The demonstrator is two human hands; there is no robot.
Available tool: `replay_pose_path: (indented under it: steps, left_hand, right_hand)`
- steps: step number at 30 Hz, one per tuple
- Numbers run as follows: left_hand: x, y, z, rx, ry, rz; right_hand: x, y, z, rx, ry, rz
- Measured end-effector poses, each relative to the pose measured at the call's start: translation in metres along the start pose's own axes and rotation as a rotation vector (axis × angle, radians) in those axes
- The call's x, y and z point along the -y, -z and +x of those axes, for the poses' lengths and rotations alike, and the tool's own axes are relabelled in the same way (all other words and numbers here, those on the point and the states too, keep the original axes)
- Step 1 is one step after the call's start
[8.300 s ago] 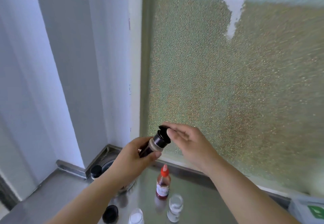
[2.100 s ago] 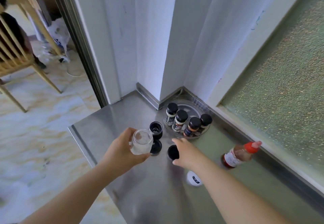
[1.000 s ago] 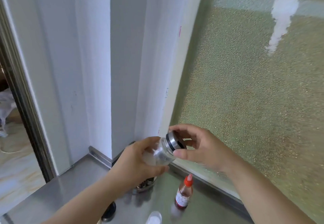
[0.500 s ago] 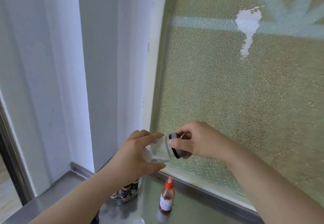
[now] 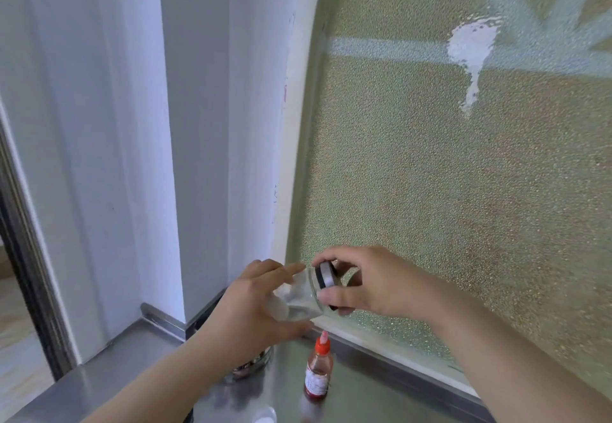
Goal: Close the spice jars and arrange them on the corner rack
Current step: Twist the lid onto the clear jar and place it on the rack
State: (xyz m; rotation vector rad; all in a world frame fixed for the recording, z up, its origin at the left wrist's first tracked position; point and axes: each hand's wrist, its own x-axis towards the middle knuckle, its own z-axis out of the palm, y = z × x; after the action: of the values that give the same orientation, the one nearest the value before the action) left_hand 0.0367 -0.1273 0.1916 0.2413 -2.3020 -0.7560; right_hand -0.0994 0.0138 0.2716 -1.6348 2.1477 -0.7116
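My left hand (image 5: 251,313) grips a clear glass spice jar (image 5: 299,296) with white contents, tipped sideways above the steel counter. My right hand (image 5: 367,281) pinches the jar's black and silver lid (image 5: 324,279), which sits on the jar's mouth. The round corner rack (image 5: 253,361) lies below my left hand, mostly hidden by it; only part of its rim shows. Another open jar of white powder (image 5: 265,417) peeks in at the bottom edge.
A small bottle with a red cap (image 5: 318,374) stands on the steel counter (image 5: 106,386) near the frosted window (image 5: 447,190). White wall panels meet in the corner behind the rack. A dark door frame (image 5: 23,273) runs along the left.
The view has shifted slightly left and the jar has turned a little in my hands. My right fingers have rotated around the lid, which stays on the jar's mouth.
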Motion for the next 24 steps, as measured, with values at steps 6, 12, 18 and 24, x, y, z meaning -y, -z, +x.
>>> replay_pose_path:
  steps: [6, 12, 18, 24]
  left_hand:
    - [-0.005, 0.004, 0.003, 0.024, -0.070, 0.111]
    - [-0.007, 0.016, 0.006, 0.029, 0.067, -0.032]
    - [-0.016, 0.030, 0.010, 0.140, 0.181, -0.216]
    - [-0.012, 0.032, 0.007, 0.186, 0.253, -0.257]
  right_hand:
    - [0.003, -0.009, 0.004, 0.055, -0.223, 0.231]
    - [0.010, 0.010, -0.005, 0.025, 0.009, -0.115]
    - [0.012, 0.015, -0.012, -0.030, 0.058, 0.060]
    - [0.022, 0.035, -0.018, -0.062, 0.085, 0.095]
